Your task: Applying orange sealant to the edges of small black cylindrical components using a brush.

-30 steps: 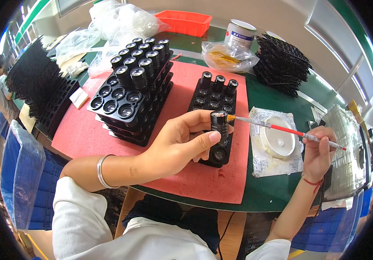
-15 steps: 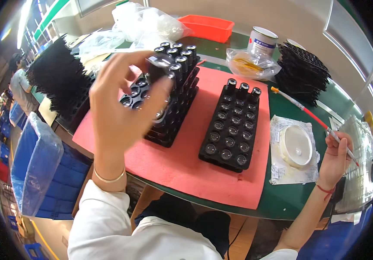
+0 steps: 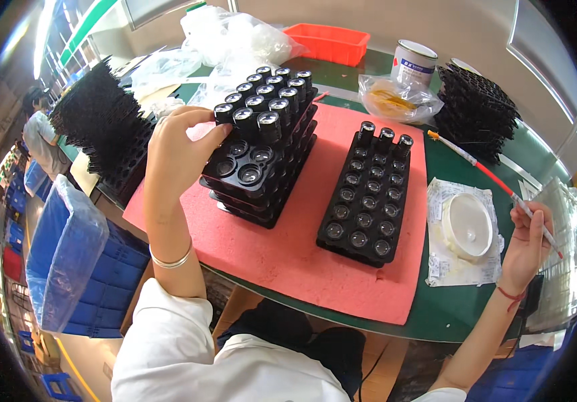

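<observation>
Currently left hand (image 3: 180, 147) pinching black cylinder (image 3: 224, 114) in stacked tray (image 3: 231, 187) among others (image 3: 269, 127); right hand (image 3: 528, 242) gripping brush (image 3: 489, 175).

One black cylinder (image 3: 223, 111) is partly hidden behind the left thumb (image 3: 214, 137).

You have a black, glass-topped cylinder (image 3: 224, 113) upright at the near left of its row on the black stack (image 3: 255, 198), left of centre; whether it is fully seated is hard to see. Your red-and-clear brush (image 3: 493, 178) slants at the right, its orange tip toward upper left. Right of centre, your black tray (image 3: 350, 253) lies flat, filled.
</observation>
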The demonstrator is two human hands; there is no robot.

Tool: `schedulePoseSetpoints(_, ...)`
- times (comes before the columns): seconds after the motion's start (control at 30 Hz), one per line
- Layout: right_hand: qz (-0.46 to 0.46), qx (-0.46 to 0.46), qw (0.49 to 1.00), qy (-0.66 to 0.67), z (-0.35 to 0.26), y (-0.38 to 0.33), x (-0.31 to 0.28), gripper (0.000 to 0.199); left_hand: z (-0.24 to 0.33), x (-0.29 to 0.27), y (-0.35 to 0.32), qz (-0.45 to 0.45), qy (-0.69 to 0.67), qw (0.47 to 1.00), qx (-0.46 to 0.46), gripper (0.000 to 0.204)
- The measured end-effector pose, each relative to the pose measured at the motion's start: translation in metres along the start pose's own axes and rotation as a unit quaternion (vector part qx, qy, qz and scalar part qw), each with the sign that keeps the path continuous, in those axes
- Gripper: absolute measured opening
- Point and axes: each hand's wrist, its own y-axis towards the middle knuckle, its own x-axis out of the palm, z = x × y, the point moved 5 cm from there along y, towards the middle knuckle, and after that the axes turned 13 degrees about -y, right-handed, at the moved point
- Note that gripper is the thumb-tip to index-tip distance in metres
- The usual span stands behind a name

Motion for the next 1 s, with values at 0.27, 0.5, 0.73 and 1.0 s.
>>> schedulePoseSetpoints(0.27,0.007,0.001,1.000,0.004,-0.001,-0.001,0.000,0.019,-0.008,0.003,0.003,-0.047,-0.042,0.998,-0.023,0.026)
schedulePoseSetpoints(0.5,0.008,-0.004,1.000,-0.017,-0.003,0.000,0.003,0.018,0.034,-0.017,-0.008,0.058,0.023,0.995,0.072,0.032)
schedulePoseSetpoints(0.73,0.020,-0.037,0.992,-0.116,-0.018,-0.003,0.005,0.016,0.151,0.067,-0.007,-0.238,0.036,0.922,0.302,0.038)
schedulePoseSetpoints(1.0,-0.008,-0.082,0.990,-0.117,-0.022,-0.003,0.011,0.011,0.106,0.183,0.030,-0.386,0.235,0.855,0.256,0.034)
